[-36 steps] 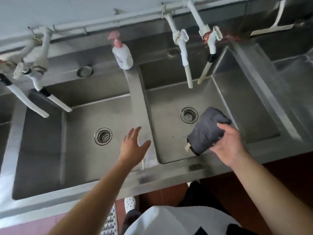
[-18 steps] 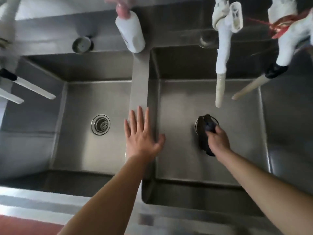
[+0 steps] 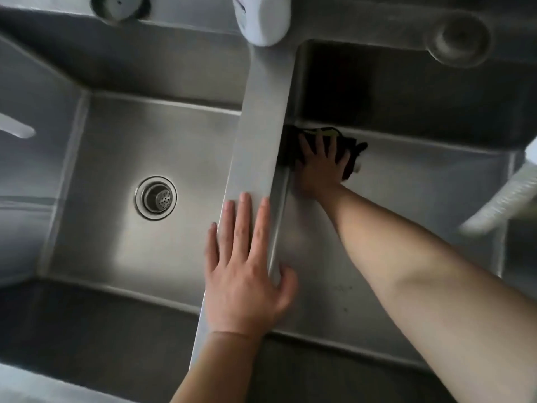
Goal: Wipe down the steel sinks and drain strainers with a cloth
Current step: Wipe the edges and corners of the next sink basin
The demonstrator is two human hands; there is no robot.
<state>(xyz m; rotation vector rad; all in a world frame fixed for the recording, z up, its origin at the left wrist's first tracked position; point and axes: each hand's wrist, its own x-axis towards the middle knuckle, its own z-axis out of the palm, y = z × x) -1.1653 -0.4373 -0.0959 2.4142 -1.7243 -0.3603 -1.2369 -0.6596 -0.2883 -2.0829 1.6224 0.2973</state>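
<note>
Two steel basins sit side by side, split by a flat steel divider [image 3: 261, 135]. My right hand [image 3: 319, 167] presses a dark cloth [image 3: 350, 154] flat onto the floor of the right basin [image 3: 421, 181], in its far left corner against the divider wall. The right basin's strainer is hidden by my forearm. My left hand [image 3: 247, 274] lies flat on the divider with fingers spread, thumb hooked over the right edge, holding nothing. The left basin [image 3: 116, 146] shows its round drain strainer [image 3: 156, 197] uncovered.
A white soap bottle [image 3: 263, 18] stands at the far end of the divider. A round steel cap [image 3: 117, 5] and another round fitting [image 3: 459, 39] sit on the back ledge. White tap spouts reach in at the left [image 3: 16, 129] and right [image 3: 502, 199] edges.
My right hand slid the cloth from the right drain to the basin's far left corner. My head dropped closer to the sinks. My left hand settled flat on the divider.
</note>
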